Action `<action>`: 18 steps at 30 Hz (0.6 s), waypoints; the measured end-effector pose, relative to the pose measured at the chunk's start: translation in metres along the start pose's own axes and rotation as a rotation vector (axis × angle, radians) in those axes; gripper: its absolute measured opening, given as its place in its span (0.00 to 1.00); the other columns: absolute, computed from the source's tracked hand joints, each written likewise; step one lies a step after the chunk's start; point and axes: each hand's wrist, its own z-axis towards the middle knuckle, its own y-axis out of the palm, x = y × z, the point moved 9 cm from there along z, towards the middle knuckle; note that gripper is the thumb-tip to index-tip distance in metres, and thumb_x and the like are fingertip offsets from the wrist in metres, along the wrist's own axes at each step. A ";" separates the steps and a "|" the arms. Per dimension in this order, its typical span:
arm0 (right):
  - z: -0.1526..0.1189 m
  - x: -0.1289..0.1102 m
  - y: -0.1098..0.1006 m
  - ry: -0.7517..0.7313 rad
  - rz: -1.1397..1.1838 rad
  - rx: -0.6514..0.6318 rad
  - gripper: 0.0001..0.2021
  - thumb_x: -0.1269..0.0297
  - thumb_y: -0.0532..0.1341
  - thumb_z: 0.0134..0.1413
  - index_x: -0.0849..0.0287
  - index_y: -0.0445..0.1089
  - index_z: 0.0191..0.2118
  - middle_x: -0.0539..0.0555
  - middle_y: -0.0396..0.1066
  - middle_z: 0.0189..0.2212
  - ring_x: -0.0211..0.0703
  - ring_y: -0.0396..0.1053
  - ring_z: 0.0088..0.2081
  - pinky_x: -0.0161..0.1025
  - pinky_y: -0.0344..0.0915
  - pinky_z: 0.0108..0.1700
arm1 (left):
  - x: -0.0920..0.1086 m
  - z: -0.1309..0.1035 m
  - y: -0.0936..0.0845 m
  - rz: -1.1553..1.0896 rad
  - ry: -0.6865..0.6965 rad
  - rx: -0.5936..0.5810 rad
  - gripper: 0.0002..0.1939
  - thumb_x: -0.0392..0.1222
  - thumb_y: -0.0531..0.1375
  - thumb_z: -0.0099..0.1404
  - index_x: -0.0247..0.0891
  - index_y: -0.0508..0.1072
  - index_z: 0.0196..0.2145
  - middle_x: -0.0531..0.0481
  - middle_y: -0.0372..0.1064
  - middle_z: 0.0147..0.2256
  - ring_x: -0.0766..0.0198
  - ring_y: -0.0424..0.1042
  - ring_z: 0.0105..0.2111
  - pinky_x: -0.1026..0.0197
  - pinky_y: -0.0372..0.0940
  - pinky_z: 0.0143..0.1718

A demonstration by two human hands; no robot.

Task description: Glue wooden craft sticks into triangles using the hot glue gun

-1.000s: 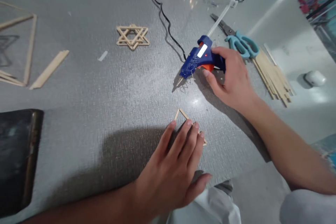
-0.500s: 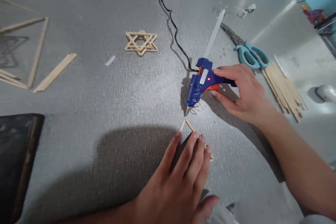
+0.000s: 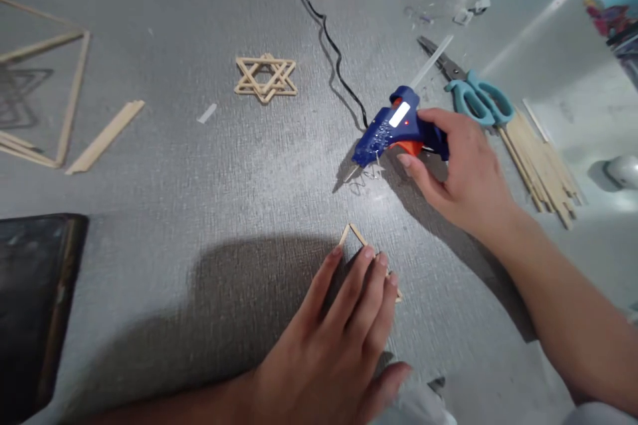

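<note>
My left hand (image 3: 339,332) lies flat with fingers stretched out over thin wooden sticks (image 3: 357,235) on the table. Two of these sticks meet in a point beyond my fingertips; the rest of the shape is mostly covered. My right hand (image 3: 463,176) is closed around the handle of a blue hot glue gun (image 3: 383,133) with an orange trigger and a lit red light. Its nozzle points down and left, apart from the sticks. A clear glue stick (image 3: 432,61) sticks out of its back, and a wire stand hangs beneath the barrel.
Teal-handled scissors (image 3: 481,99) and a bundle of wooden sticks (image 3: 541,166) lie right. A wooden star (image 3: 266,78) sits beyond my left hand. Stick frames (image 3: 74,96), flat sticks (image 3: 106,137) and a dark-edged object (image 3: 40,305) are at left. A black cord (image 3: 326,33) runs to the gun.
My right hand has drawn the glue gun's nozzle up and away from the sticks' point, and the gun has tilted flatter. My left hand has stayed over the sticks.
</note>
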 end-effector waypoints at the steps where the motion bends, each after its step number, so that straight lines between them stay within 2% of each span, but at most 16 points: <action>1: 0.000 0.000 0.002 0.004 0.000 -0.009 0.24 0.54 0.62 0.75 0.46 0.62 0.70 0.60 0.75 0.59 0.62 0.76 0.58 0.60 0.75 0.59 | 0.000 0.000 0.001 -0.002 -0.001 -0.005 0.38 0.62 0.54 0.79 0.24 0.70 0.68 0.31 0.69 0.69 0.39 0.62 0.72 0.38 0.39 0.79; 4: -0.002 0.002 0.009 0.028 -0.011 -0.038 0.23 0.51 0.61 0.75 0.48 0.64 0.69 0.60 0.77 0.57 0.62 0.76 0.56 0.60 0.75 0.56 | -0.002 0.002 0.001 -0.002 -0.001 -0.007 0.36 0.61 0.53 0.80 0.25 0.71 0.67 0.31 0.70 0.69 0.40 0.63 0.72 0.39 0.40 0.79; 8: -0.003 0.004 0.018 0.037 -0.070 -0.068 0.21 0.51 0.61 0.75 0.51 0.66 0.66 0.62 0.77 0.57 0.63 0.74 0.56 0.61 0.73 0.57 | -0.002 0.001 0.000 -0.006 0.005 0.008 0.34 0.59 0.53 0.80 0.25 0.71 0.67 0.31 0.70 0.68 0.39 0.65 0.71 0.38 0.47 0.77; 12: 0.001 -0.007 0.007 0.005 -0.081 0.019 0.17 0.53 0.63 0.74 0.51 0.71 0.62 0.61 0.76 0.59 0.64 0.71 0.61 0.63 0.70 0.60 | -0.002 -0.002 0.000 0.011 0.011 0.031 0.34 0.58 0.55 0.79 0.26 0.71 0.67 0.32 0.70 0.69 0.41 0.65 0.71 0.40 0.50 0.76; 14: 0.002 -0.023 -0.002 -0.055 0.008 0.050 0.11 0.57 0.62 0.74 0.50 0.75 0.56 0.58 0.79 0.53 0.59 0.75 0.56 0.59 0.71 0.58 | -0.001 -0.002 -0.001 0.017 0.020 0.061 0.34 0.58 0.55 0.79 0.26 0.71 0.67 0.33 0.69 0.69 0.42 0.64 0.72 0.40 0.51 0.76; 15: 0.001 -0.033 -0.004 -0.084 0.077 0.024 0.09 0.58 0.61 0.75 0.50 0.77 0.52 0.56 0.81 0.48 0.55 0.77 0.51 0.55 0.72 0.55 | -0.001 -0.002 -0.001 0.013 0.023 0.064 0.34 0.58 0.55 0.79 0.26 0.70 0.68 0.33 0.70 0.69 0.42 0.64 0.72 0.40 0.51 0.75; 18: -0.006 -0.061 0.006 -0.099 0.275 -0.207 0.10 0.60 0.61 0.75 0.53 0.80 0.44 0.52 0.83 0.37 0.45 0.78 0.36 0.44 0.71 0.42 | -0.003 0.001 0.003 -0.007 0.004 0.006 0.34 0.59 0.56 0.79 0.27 0.71 0.67 0.33 0.71 0.68 0.40 0.66 0.71 0.38 0.54 0.74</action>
